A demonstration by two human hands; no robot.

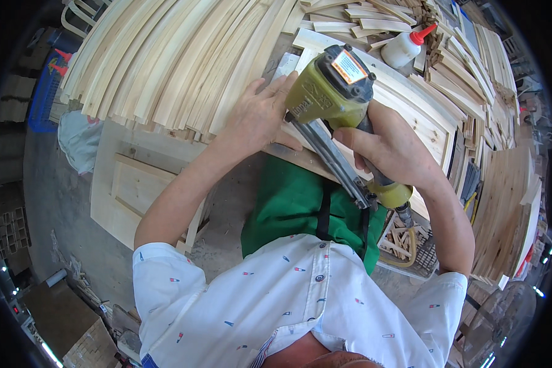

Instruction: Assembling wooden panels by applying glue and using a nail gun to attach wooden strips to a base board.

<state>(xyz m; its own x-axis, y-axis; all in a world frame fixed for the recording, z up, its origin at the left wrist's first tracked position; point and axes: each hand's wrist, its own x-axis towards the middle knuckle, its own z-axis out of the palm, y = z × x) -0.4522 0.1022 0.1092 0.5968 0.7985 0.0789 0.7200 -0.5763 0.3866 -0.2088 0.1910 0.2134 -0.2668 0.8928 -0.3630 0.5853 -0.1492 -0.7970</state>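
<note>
My right hand (394, 142) is wrapped round the handle of a yellow-green nail gun (326, 86) with a dark top cap. Its long metal magazine (331, 161) slants down toward my lap, and an air hose (413, 245) joins the handle end. Under the gun lies a pale wooden frame with a panel (411, 101). My left hand (259, 116) grips the left end of this frame, thumb along the near edge and fingers reaching over the far part. The gun's nose and part of the frame are hidden behind the gun body and my hands.
Long wooden strips (165, 61) are stacked at the left. A white glue bottle (402, 49) with a red cap lies beyond the frame, near piles of short wood pieces (368, 21). A basket of offcuts (423, 260) stands below right; stacked boards (503, 208) are farther right.
</note>
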